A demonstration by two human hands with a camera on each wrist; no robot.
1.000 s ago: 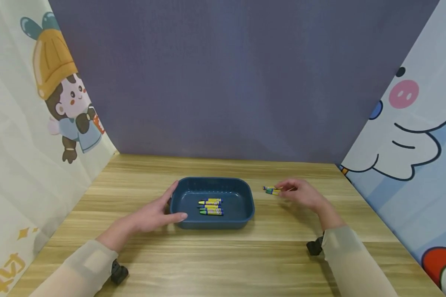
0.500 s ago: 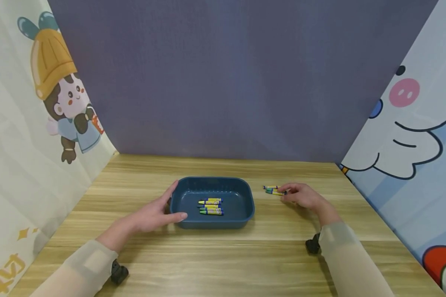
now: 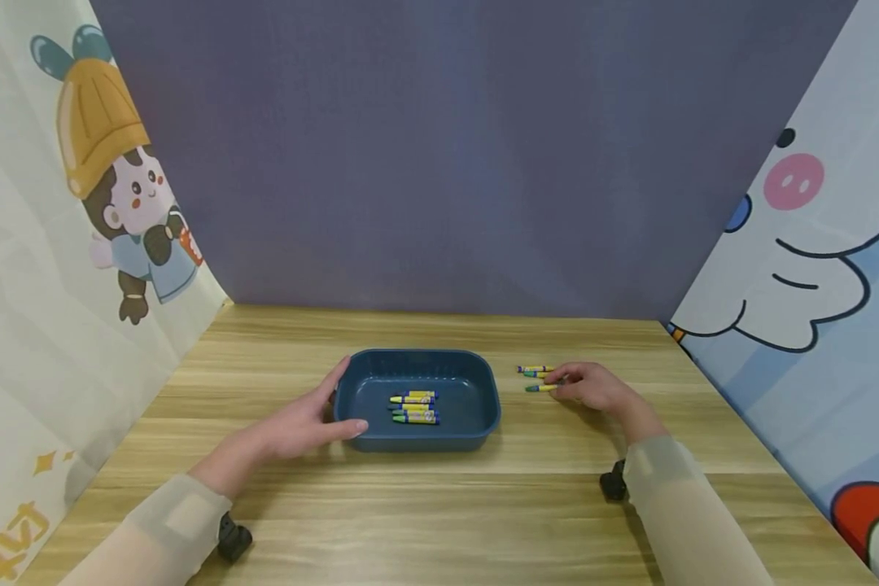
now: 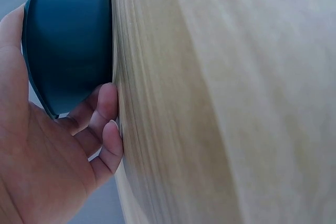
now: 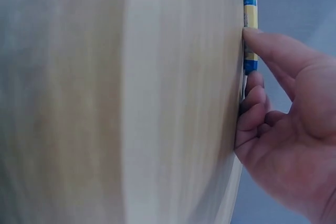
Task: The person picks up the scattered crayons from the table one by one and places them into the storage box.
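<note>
A dark blue rectangular container [image 3: 425, 443] stands on the wooden table, and several crayons [image 3: 414, 400] in yellow wrappers lie side by side on its floor. My left hand [image 3: 303, 423] grips its left end, thumb over the near rim and the other fingers round the side; in the left wrist view the fingertips [image 4: 108, 98] curl low against the wall. To the right of the container, my right hand [image 3: 593, 387] pinches a green crayon [image 3: 540, 388] at the tabletop. Its thumb lies across the wrapper of that crayon [image 5: 251, 17] in the right wrist view.
Just beyond the pinched crayon lie two more, a yellow-wrapped crayon [image 3: 531, 369] and another green crayon [image 3: 533, 375], partly behind my right fingers. A grey-purple panel [image 3: 439, 163] rises at the table's back edge. Printed cloths flank both sides.
My right hand has drawn one green crayon toward me, away from the other two, and shifted slightly right. The left hand and the container have stayed in place.
</note>
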